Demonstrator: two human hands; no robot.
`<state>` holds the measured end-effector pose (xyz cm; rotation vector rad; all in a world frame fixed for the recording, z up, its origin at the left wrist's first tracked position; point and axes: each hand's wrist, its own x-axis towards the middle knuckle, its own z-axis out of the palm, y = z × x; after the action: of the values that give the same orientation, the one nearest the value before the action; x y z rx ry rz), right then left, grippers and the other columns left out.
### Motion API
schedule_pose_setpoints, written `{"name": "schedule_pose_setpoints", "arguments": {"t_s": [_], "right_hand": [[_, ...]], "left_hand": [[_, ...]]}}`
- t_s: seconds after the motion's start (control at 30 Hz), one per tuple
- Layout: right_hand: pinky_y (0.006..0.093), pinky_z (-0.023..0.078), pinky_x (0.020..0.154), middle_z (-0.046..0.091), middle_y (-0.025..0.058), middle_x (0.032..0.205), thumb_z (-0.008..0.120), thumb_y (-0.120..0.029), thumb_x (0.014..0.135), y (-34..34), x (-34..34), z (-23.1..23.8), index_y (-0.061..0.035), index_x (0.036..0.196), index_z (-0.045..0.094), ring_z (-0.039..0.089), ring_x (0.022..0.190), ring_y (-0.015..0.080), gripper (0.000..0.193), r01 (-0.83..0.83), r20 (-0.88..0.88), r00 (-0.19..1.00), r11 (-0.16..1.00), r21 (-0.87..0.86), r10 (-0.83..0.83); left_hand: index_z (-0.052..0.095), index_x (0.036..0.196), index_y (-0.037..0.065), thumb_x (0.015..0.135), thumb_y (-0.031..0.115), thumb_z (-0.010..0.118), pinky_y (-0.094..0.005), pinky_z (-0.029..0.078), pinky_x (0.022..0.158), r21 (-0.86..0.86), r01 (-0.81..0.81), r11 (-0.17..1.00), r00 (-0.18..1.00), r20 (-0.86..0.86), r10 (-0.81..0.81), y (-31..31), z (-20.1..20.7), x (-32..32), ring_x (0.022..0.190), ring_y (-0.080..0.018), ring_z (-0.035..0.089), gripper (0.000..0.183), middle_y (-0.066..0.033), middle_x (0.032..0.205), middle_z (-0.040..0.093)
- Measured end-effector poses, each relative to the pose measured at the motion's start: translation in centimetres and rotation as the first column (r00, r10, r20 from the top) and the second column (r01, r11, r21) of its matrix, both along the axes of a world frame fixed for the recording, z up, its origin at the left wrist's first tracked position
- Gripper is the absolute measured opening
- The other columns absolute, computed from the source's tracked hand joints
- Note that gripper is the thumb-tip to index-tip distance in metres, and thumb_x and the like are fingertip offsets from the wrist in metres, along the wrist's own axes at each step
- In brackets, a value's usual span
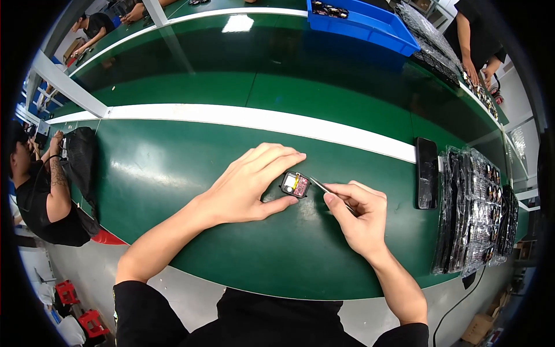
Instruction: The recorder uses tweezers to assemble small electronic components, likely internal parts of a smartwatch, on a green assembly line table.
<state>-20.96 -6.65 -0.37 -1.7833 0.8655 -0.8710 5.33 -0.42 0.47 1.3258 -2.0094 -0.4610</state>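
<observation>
A small black smartwatch case (295,184) lies open on the green bench in front of me. Inside it show a pale block, a yellow strip and a reddish circuit board. My left hand (250,185) curls around its left side, the thumb at the lower edge and the fingers reaching past the upper edge. In my right hand (361,215) a pair of metal tweezers (319,184) is pinched between thumb and fingers. The tweezers' tips point at the upper right corner of the case; whether they touch it I cannot tell.
A black phone (426,173) lies to the right, beside stacked clear plastic trays (471,211) of small parts. A white rail (254,118) crosses behind my hands. Farther back stands a blue bin (364,29). A co-worker sits at left near a black bag (81,162); others work beyond.
</observation>
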Motion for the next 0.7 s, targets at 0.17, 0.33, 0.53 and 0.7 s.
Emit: {"name": "schedule_pose_setpoints", "arguments": {"t_s": [0.17, 0.33, 0.53, 0.7], "right_hand": [[0.0250, 0.033, 0.053, 0.063, -0.0003, 0.069, 0.085, 0.000, 0.095, -0.1, 0.1, 0.2, -0.0013, 0.112, 0.088, 0.048, 0.059, 0.0027, 0.017, 0.001, -0.003, 1.000, 1.000, -0.028, -0.001], [0.0259, 0.032, 0.051, 0.063, 0.0003, 0.067, 0.086, 0.001, 0.093, -0.4, -0.1, 0.9, -0.0011, 0.109, 0.088, 0.048, 0.056, 0.0035, 0.016, -0.041, -0.010, 0.999, 0.995, -0.092, 0.040], [0.0253, 0.033, 0.051, 0.065, 0.0023, 0.066, 0.086, 0.003, 0.089, 0.0, 0.3, 0.5, 0.0018, 0.103, 0.087, 0.050, 0.055, 0.0050, 0.014, -0.050, -0.071, 0.997, 0.988, -0.147, 0.040], [0.0274, 0.034, 0.048, 0.065, 0.0034, 0.065, 0.085, 0.003, 0.088, -0.1, 0.8, 0.4, 0.0010, 0.102, 0.087, 0.051, 0.053, 0.0060, 0.014, -0.059, -0.080, 0.996, 0.981, -0.183, 0.045]], "left_hand": [[0.079, 0.129, 0.011, 0.080, 0.026, 0.099, -0.0428, 0.053, 0.100, -0.008, -0.007, 1.000, 0.998, 0.058, 0.008, -0.1, -0.6, 0.8, 0.114, -0.0283, 0.065, 0.055, -0.0057, 0.123, 0.070], [0.081, 0.132, 0.012, 0.081, 0.029, 0.100, -0.0357, 0.045, 0.090, 0.122, 0.074, 0.990, 0.997, -0.014, -0.073, 0.0, -0.1, 0.9, 0.097, -0.0223, 0.063, 0.058, -0.0025, 0.106, 0.073], [0.083, 0.130, 0.010, 0.080, 0.029, 0.100, -0.0356, 0.044, 0.088, 0.114, 0.065, 0.991, 0.998, -0.014, -0.064, -0.2, -0.2, 0.9, 0.093, -0.0215, 0.062, 0.056, -0.0031, 0.104, 0.074], [0.083, 0.130, 0.009, 0.080, 0.030, 0.100, -0.0359, 0.044, 0.088, 0.146, 0.064, 0.987, 0.997, -0.047, -0.058, -0.2, -0.4, 0.8, 0.094, -0.0216, 0.063, 0.056, -0.0037, 0.103, 0.074]]}}
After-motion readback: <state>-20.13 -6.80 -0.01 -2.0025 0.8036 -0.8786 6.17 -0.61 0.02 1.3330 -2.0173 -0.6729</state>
